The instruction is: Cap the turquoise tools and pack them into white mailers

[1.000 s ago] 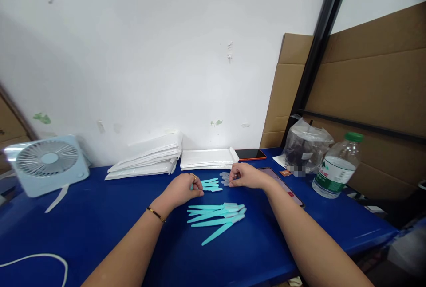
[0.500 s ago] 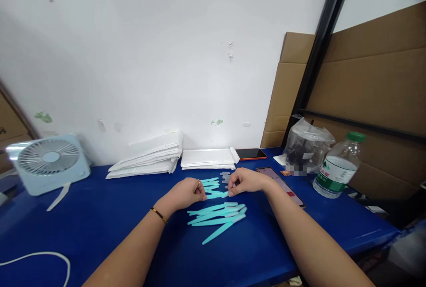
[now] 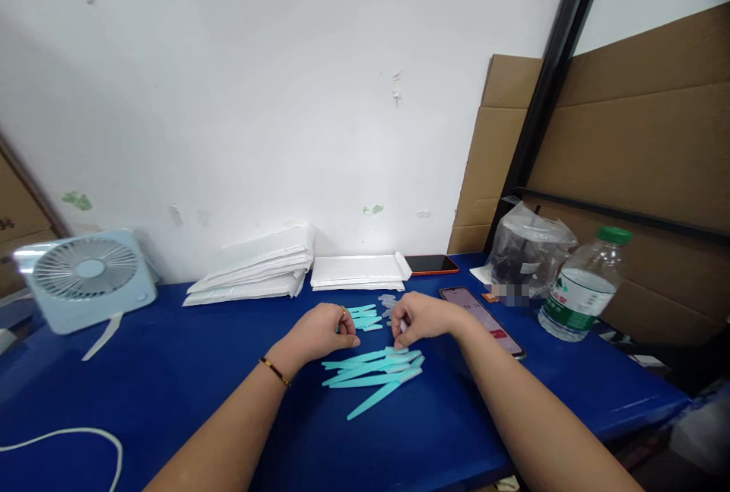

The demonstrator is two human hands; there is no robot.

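My left hand [image 3: 328,331] is closed in a pinch just above the table, left of the razors; what its fingertips hold, if anything, is hidden. My right hand [image 3: 419,319] is also closed, its fingertips close to the capped ends of the nearer razors. A small pale bit shows between its fingers, too unclear to name. Several turquoise eyebrow razors [image 3: 365,380] lie fanned in front of the hands, with clear caps over their right ends. Behind the hands, more turquoise razors [image 3: 368,317] lie together, partly covered by my left hand. Small clear caps [image 3: 388,302] lie beside them.
White padded envelopes [image 3: 251,275] and a thinner envelope stack [image 3: 357,271] lie by the wall. Two phones [image 3: 430,265] [image 3: 479,319], a bagged cup [image 3: 522,249] and a water bottle [image 3: 582,287] are at the right. A fan [image 3: 88,279] and white cable [image 3: 85,431] are left.
The turquoise razor that stretched between my hands no longer shows there. My right hand has moved slightly nearer, toward the front razors; my left hand has barely moved.
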